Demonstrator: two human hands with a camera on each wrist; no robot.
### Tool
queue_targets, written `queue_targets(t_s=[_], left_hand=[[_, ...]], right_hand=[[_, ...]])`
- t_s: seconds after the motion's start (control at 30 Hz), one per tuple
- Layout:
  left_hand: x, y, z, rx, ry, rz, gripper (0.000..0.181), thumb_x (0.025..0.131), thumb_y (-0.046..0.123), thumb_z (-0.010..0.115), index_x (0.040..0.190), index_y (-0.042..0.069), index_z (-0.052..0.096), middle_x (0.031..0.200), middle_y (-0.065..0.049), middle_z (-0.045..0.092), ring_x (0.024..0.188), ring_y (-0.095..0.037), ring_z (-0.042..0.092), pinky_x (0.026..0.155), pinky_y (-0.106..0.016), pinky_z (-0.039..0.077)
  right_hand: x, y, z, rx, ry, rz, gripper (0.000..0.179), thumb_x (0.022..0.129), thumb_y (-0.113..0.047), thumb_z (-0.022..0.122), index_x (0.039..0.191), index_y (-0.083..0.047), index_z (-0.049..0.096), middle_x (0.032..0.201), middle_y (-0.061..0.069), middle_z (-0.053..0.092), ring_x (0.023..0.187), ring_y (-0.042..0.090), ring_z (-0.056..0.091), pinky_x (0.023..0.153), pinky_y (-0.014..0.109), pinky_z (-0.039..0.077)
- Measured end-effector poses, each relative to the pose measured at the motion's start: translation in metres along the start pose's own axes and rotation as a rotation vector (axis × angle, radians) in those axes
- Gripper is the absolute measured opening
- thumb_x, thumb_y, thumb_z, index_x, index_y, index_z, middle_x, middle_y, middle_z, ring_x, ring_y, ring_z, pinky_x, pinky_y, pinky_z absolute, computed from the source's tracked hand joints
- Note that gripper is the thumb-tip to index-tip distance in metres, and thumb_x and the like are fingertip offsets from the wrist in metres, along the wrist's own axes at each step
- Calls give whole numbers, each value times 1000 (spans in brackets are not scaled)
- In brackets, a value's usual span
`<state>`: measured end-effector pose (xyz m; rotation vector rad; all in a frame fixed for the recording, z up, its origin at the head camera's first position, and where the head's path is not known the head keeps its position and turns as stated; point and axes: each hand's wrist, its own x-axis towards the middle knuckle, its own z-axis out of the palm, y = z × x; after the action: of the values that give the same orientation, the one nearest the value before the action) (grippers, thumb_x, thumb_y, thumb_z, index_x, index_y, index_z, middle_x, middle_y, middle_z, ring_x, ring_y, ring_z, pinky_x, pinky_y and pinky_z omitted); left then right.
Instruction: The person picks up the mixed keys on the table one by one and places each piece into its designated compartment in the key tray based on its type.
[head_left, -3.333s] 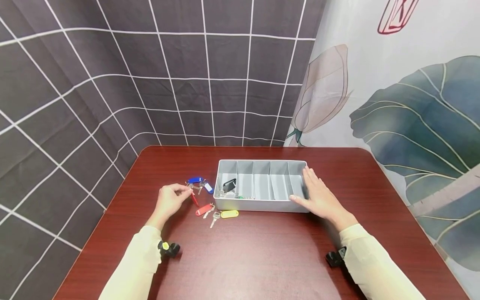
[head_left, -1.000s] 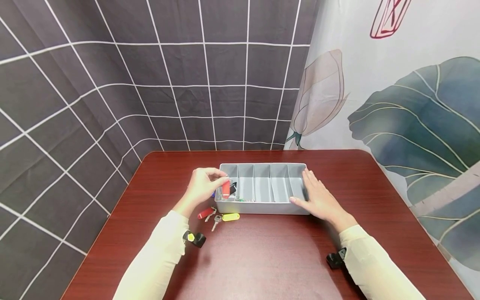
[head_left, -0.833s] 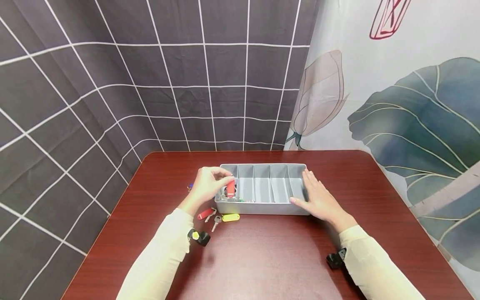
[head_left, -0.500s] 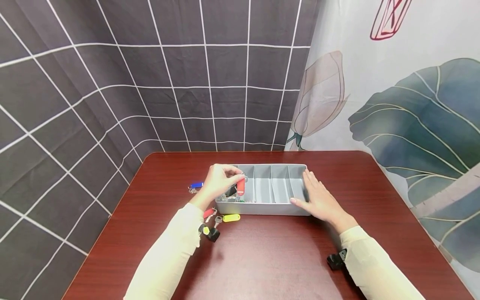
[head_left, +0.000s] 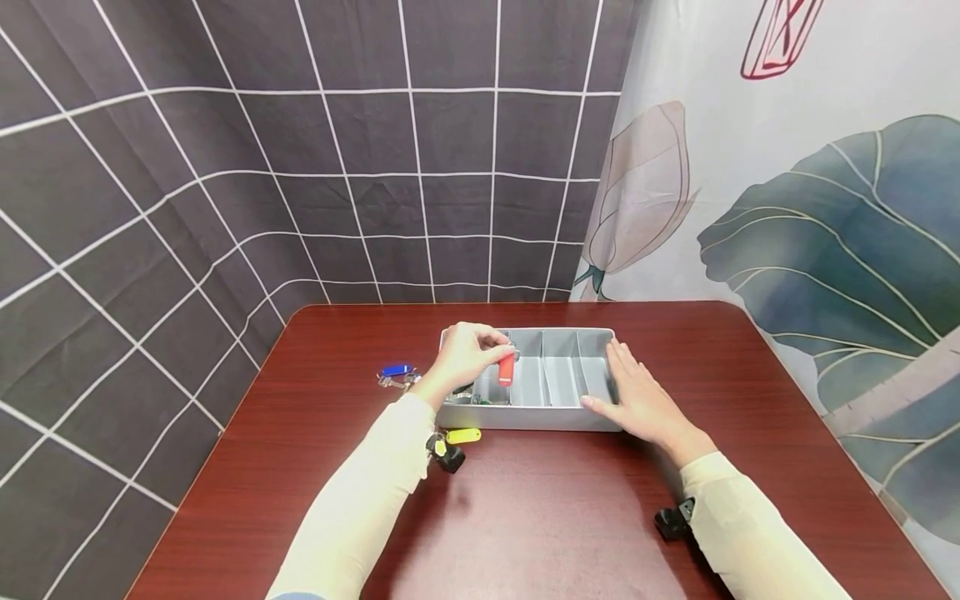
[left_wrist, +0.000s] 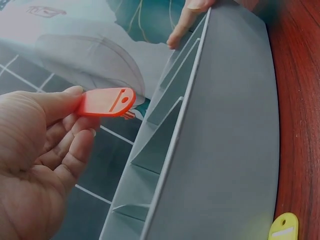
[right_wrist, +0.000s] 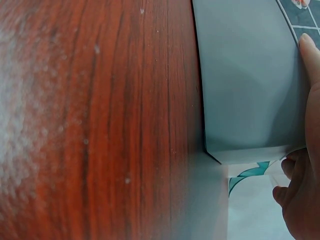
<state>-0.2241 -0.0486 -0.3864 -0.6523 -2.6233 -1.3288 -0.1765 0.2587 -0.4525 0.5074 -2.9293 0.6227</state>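
Observation:
My left hand (head_left: pixel 463 358) pinches a red key tag (head_left: pixel 506 371) between thumb and fingers, above the left part of a grey divided tray (head_left: pixel 547 419). A bit of metal shows behind the tag (left_wrist: pixel 107 101) in the left wrist view. My right hand (head_left: pixel 647 402) rests against the tray's right end with straight fingers, its thumb at the front rim. Keys and a small green item lie in the left compartments, partly hidden by my left hand. On the table, a yellow key tag (head_left: pixel 463 436) lies in front of the tray.
Left of the tray, a blue key tag (head_left: pixel 396 370) lies with keys on the dark red table (head_left: pixel 570 508). My left forearm covers the spot where another red tag lay. A grid-patterned cloth (head_left: pixel 375 133) hangs behind the table, with a floral one at right.
My left hand picked up the red key tag from the table left of the tray and carried it rightward over the compartments. My right hand has stayed at the tray's right end.

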Motion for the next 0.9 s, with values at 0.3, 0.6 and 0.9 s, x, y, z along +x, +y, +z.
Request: queue_targets(t_s=[0.3,0.6,0.9], left_hand=[[6,-5,15,-82,-59,-32,10,81,21,78,86,12,77,75,6,70,65,-6,64,63,-24,51],[10,-8,28,-80,-82,-11,10,80,16,78,86,8,77,75,2,71,63,-4,64,62,-21,51],[10,-13,36,-36,-75,-13,9,79,18,80,83,10,77,72,5,70,61,-1,62,60,-19,49]], right_hand=[[1,0,0,1,-9,-7,109,83,-68,55,151,5,12,158,22,9,144,38,11,110,58,18],[0,-1,0,9,-11,3,109,83,-68,56,150,5,13,158,22,10,144,38,12,110,58,18],[1,-2,0,10,-10,5,106,84,-61,62,150,6,14,158,22,10,144,39,12,110,59,18]])
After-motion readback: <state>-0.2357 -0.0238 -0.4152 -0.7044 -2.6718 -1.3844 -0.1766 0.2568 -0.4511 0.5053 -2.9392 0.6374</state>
